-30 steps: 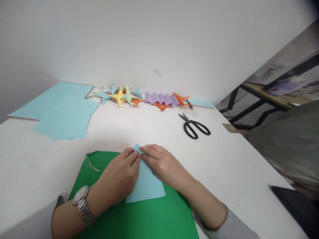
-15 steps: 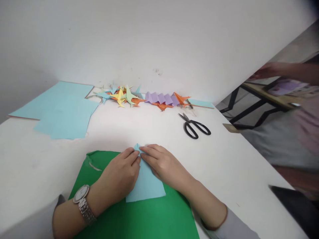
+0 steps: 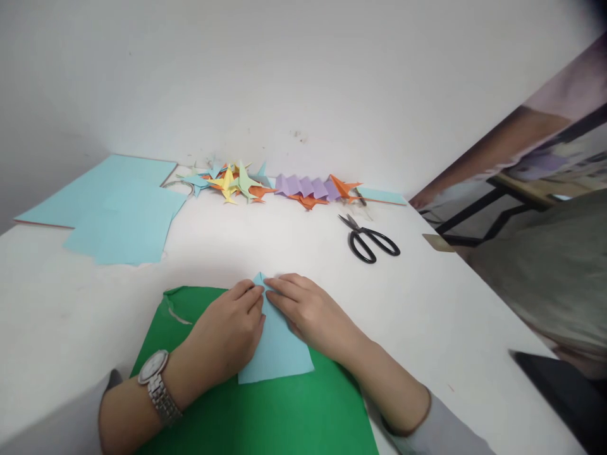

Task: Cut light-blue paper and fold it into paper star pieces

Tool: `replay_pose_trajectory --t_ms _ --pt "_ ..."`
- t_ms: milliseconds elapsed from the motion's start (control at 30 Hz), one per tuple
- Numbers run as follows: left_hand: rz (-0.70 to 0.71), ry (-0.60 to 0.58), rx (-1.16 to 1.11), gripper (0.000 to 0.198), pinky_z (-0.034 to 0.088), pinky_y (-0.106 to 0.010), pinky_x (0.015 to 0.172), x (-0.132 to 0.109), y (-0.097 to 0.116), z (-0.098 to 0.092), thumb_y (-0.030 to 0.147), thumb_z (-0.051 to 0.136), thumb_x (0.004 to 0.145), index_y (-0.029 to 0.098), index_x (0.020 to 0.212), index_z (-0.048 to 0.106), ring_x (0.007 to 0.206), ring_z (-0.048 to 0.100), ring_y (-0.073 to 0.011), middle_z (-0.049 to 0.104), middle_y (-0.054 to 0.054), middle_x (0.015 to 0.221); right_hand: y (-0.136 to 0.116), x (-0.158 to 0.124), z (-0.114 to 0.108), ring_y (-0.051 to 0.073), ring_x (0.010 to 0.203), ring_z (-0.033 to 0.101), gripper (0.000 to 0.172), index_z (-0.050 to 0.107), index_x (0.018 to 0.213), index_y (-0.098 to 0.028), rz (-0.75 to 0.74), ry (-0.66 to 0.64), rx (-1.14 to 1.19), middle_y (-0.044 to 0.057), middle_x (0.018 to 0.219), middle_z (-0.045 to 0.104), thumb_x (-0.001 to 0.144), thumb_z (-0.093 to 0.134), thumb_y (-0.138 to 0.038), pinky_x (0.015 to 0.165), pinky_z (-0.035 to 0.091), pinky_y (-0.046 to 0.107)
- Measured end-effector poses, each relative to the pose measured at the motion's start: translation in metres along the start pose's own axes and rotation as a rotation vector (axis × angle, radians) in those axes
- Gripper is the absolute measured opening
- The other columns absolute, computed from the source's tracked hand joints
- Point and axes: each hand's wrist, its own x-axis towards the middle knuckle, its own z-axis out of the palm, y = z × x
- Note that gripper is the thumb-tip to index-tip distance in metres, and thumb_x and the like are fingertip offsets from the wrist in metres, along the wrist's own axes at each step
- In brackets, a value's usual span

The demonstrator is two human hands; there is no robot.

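A light blue sheet of paper (image 3: 277,354), folded to a point at its far end, lies on a green mat (image 3: 294,417). My left hand (image 3: 230,332), a watch (image 3: 156,382) on its wrist, has its fingers curled and pressed on the paper's left side near the tip. From the right, my right hand (image 3: 308,309) holds the paper down with its fingers together close to the same tip. The fingertips of both hands nearly meet there. Part of the paper's edges is hidden under the hands.
Black-handled scissors (image 3: 368,239) lie to the right. Blue sheets (image 3: 128,221) are stacked at the left. Folded paper figures (image 3: 237,183) and a pleated purple paper (image 3: 306,188) line the wall. Beyond the table's right edge, a person's arm (image 3: 512,142) reaches down.
My hands and the paper stay almost in place. At the right, the other person has moved closer, with an arm now reaching down beside the table.
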Motion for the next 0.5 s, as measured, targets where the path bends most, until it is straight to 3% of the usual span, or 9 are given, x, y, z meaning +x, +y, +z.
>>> replay_pose_trajectory --t_ms 500 --pt "0.007 -0.018 -0.021 0.027 0.044 -0.043 0.088 0.0022 0.0003 -0.0019 0.009 0.040 0.082 0.009 0.102 0.059 0.097 0.054 -0.0241 0.062 -0.014 0.102 -0.0001 -0.0007 0.0007 0.025 0.093 0.055 0.027 0.065 0.097 -0.006 0.008 -0.010 0.000 0.014 0.107 0.064 0.086 0.040 -0.008 0.079 0.051 0.039"
